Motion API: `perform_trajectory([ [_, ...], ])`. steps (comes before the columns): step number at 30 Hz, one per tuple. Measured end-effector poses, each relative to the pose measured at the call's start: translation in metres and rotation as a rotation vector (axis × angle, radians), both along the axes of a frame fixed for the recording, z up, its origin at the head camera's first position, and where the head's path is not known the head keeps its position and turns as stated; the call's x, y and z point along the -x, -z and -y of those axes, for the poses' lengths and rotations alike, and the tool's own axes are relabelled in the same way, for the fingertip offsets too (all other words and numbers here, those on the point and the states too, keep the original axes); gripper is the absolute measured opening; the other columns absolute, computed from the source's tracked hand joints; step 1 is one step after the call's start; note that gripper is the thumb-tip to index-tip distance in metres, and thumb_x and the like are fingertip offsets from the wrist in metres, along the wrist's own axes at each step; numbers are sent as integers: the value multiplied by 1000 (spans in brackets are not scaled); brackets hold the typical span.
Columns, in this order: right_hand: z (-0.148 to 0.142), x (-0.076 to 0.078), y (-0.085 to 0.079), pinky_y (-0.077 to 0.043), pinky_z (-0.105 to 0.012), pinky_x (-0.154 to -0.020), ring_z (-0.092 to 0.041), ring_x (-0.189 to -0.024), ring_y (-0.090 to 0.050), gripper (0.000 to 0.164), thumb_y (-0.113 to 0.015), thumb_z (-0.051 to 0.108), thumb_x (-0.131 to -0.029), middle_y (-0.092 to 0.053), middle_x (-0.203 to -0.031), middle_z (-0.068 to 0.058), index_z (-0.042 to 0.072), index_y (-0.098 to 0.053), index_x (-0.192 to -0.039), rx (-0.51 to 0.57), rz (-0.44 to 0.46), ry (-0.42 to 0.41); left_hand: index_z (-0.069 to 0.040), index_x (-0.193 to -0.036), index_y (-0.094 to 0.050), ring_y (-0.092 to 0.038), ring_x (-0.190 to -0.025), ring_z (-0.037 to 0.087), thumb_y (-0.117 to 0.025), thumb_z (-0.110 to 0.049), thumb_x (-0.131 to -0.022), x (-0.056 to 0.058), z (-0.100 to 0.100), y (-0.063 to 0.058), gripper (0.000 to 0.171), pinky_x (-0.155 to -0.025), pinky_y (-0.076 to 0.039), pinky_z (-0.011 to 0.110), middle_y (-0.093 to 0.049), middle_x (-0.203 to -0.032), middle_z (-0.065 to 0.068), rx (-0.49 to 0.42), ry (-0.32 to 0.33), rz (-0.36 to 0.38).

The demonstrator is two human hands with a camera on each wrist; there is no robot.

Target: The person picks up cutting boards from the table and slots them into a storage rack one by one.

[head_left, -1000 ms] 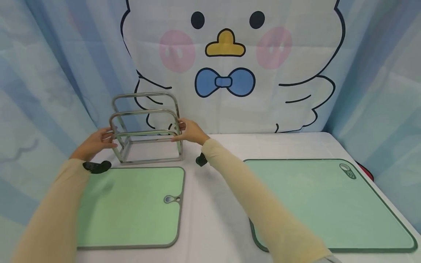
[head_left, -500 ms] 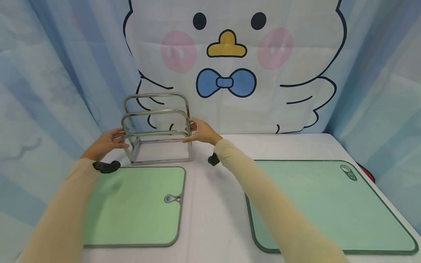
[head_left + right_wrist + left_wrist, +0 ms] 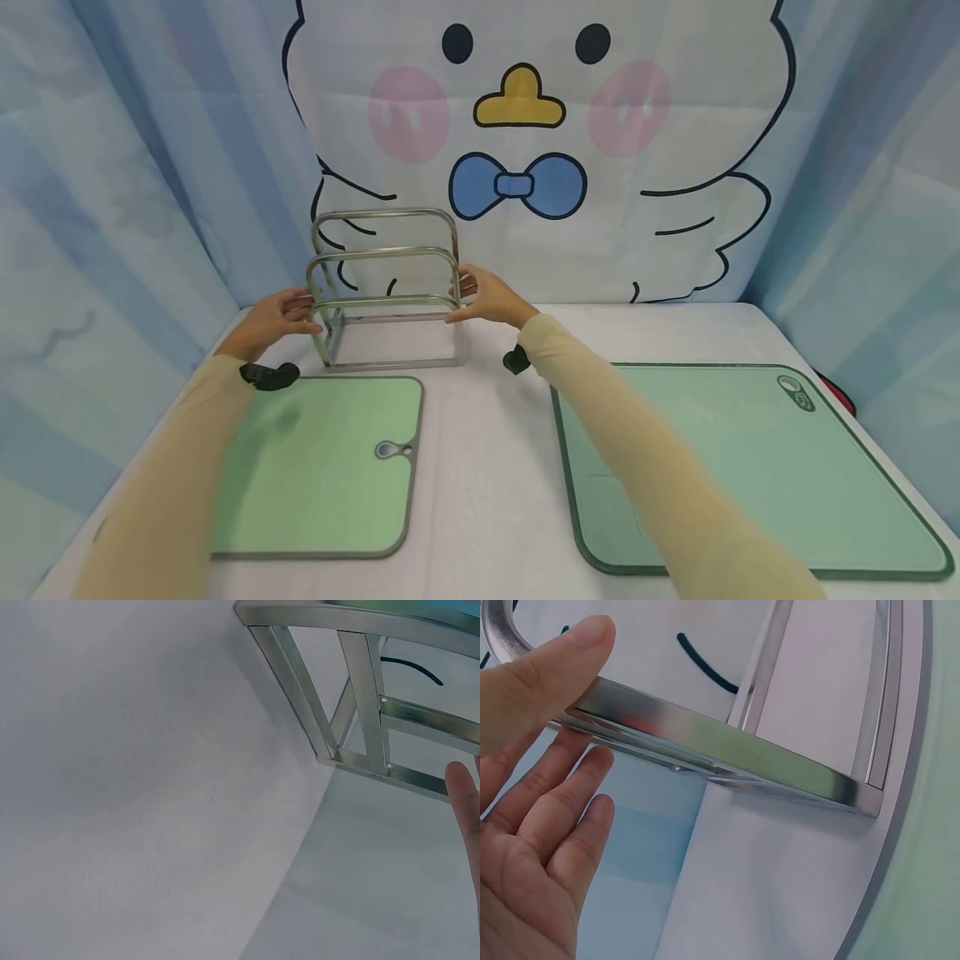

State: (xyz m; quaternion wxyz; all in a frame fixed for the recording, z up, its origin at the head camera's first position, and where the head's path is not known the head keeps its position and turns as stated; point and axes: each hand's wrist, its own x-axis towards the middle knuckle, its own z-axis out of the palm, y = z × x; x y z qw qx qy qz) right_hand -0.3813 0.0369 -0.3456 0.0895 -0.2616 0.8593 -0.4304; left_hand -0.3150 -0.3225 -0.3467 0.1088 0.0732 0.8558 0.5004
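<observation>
A silver metal rack (image 3: 397,364) with three upright loops stands at the back left of the white table, its frame also large in both wrist views. My left hand (image 3: 273,321) grips its left side. In the left wrist view, the thumb (image 3: 562,656) lies on one face of the flat bar (image 3: 735,746), with the fingers (image 3: 562,806) behind it. On the opposite side my right hand (image 3: 491,298) holds the rack between thumb and fingers. Only part of a finger (image 3: 463,799) shows beside the frame (image 3: 364,690) in the right wrist view.
A light green cutting board (image 3: 322,475) with a grey edge lies in front of the rack. Further right lies a larger pale green board (image 3: 757,467), partly under my right sleeve (image 3: 637,433). Curtains (image 3: 112,208) enclose the table; something red (image 3: 838,393) peeks out at right.
Both hands have moved the rack to the right along the back of the table, keeping their hold on its two sides. The two boards stay where they were.
</observation>
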Motion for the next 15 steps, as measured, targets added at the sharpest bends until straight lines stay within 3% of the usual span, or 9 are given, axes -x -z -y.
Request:
perform_trajectory([
  [15,-34,-1,1,-45,-42,-100,-27,-116,-54,72,-83,20,-71,-57,-120,-13,0,-44,-130,17,-9,-13,-4,-151,-10,-24,-141,39,-64,-13,-89,7,-25,5,82,-112,-27,53,-22,-153,24,-27,0,-37],
])
